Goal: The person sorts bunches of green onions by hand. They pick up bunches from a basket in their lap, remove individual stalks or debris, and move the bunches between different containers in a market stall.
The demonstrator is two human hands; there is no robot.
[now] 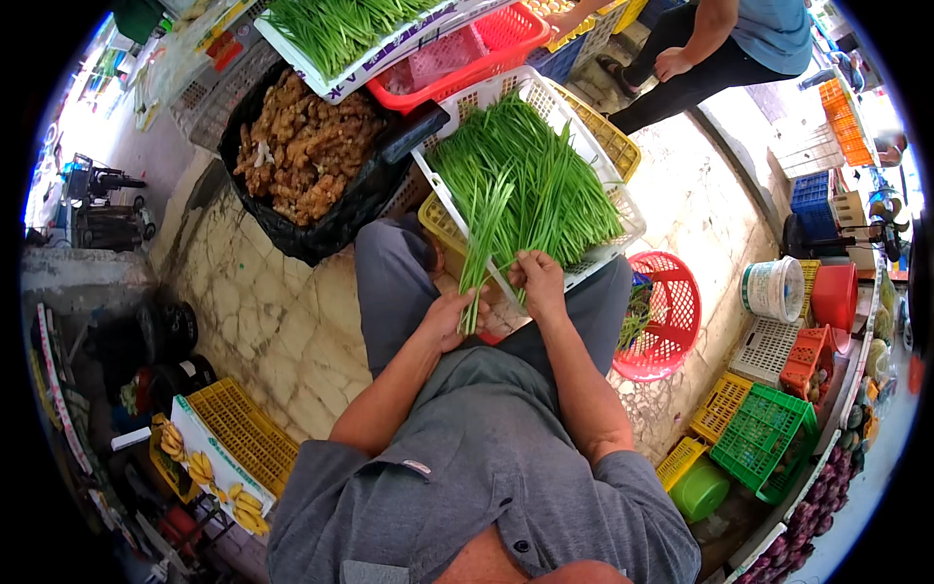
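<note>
My left hand (446, 317) is closed around the pale lower ends of a small bunch of long, flat green leaves (484, 233), which look like garlic chives. The bunch slants up over the near edge of a white plastic crate (609, 164). A large pile of the same greens (540, 175) fills that crate. Just right of the held bunch is my right hand (538, 281), thumb and forefinger pinched together near the greens' lower ends; whether a strand lies between them cannot be made out. A dark flat object (416, 131) rests at the crate's left corner.
Ginger roots (306, 153) fill a black plastic bag (292, 237) at the upper left. A red basket (689, 321) with green scraps stands by my right knee. Beyond the crate are a red basin (511, 44) and a person (766, 36). Stacked crates (762, 431) line the right side.
</note>
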